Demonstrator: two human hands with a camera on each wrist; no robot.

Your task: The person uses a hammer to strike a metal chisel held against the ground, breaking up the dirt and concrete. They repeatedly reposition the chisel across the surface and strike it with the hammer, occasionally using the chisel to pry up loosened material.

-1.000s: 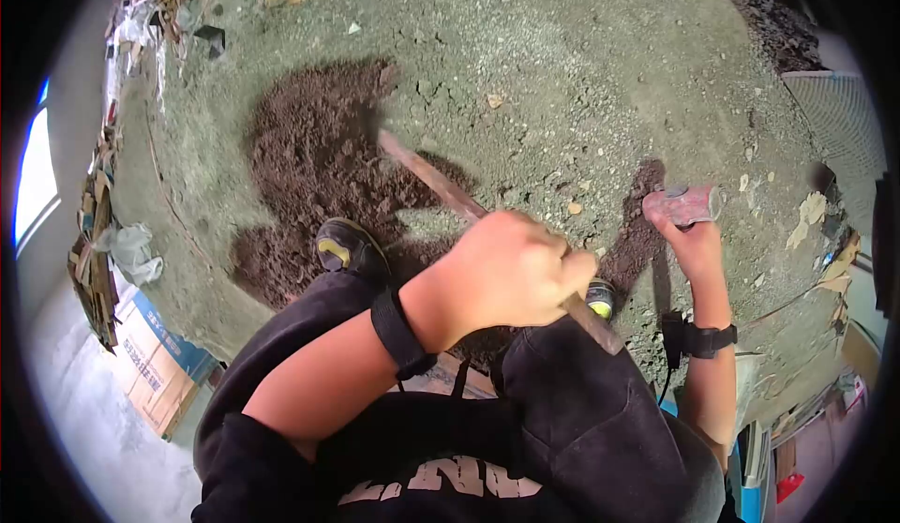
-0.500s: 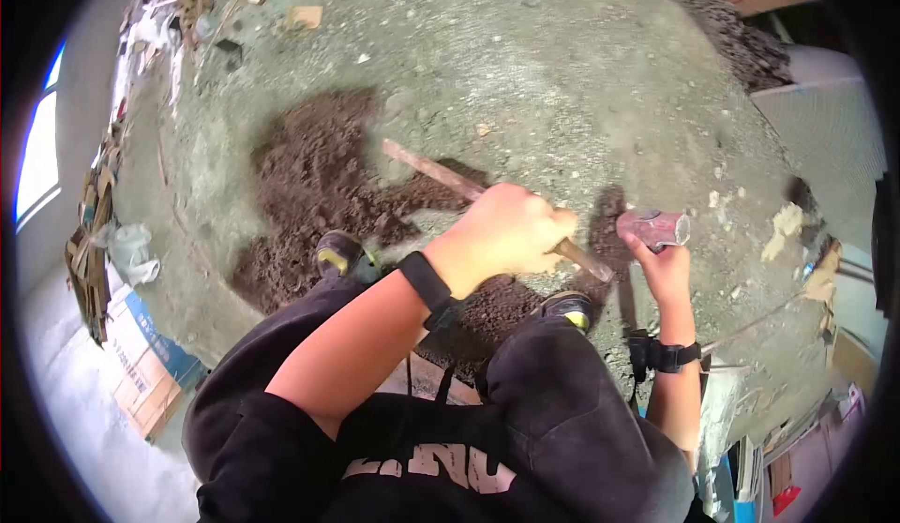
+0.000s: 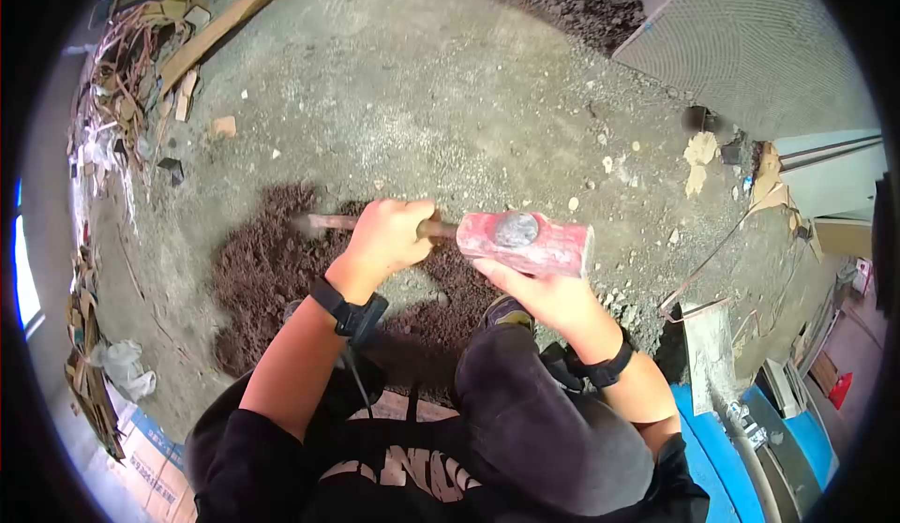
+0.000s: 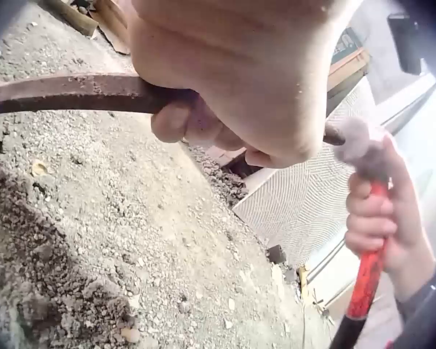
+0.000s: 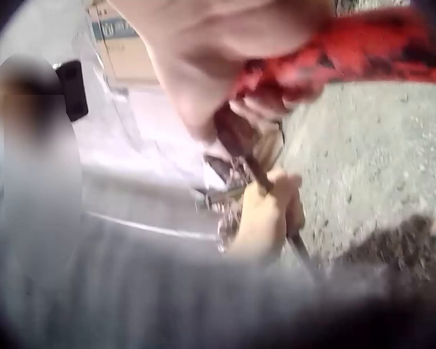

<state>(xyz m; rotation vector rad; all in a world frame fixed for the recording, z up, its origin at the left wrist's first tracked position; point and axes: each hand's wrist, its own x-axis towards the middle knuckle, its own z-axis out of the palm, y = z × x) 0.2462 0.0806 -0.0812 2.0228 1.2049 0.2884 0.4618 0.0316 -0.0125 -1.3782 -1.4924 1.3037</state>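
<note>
My left hand (image 3: 382, 242) grips a long rusty metal bar (image 3: 330, 222), whose far end reaches the dark loose soil (image 3: 255, 275). The red, worn hammer head (image 3: 562, 245) is at the bar's near end, right of my left fist. My right hand (image 3: 553, 303) is just below the hammer head. In the left wrist view, my right hand (image 4: 374, 218) is curled round the hammer's red handle (image 4: 367, 280). The right wrist view shows the red handle (image 5: 378, 51) under my right hand (image 5: 232, 43), with the bar (image 5: 256, 173) running to my left hand (image 5: 265, 218).
Wood scraps (image 3: 211, 40) and debris lie at the back left, a plastic bag (image 3: 124, 368) at the left. A ridged grey panel (image 3: 750, 54) stands at the back right. Below right are a pale board (image 3: 710, 350) and blue sheets (image 3: 712, 453). My shoe (image 3: 509, 312) borders the soil.
The hammer has come leftward from apart to the bar's near end. The bar lies more level in the head view, and that view has shifted toward the right side of the ground.
</note>
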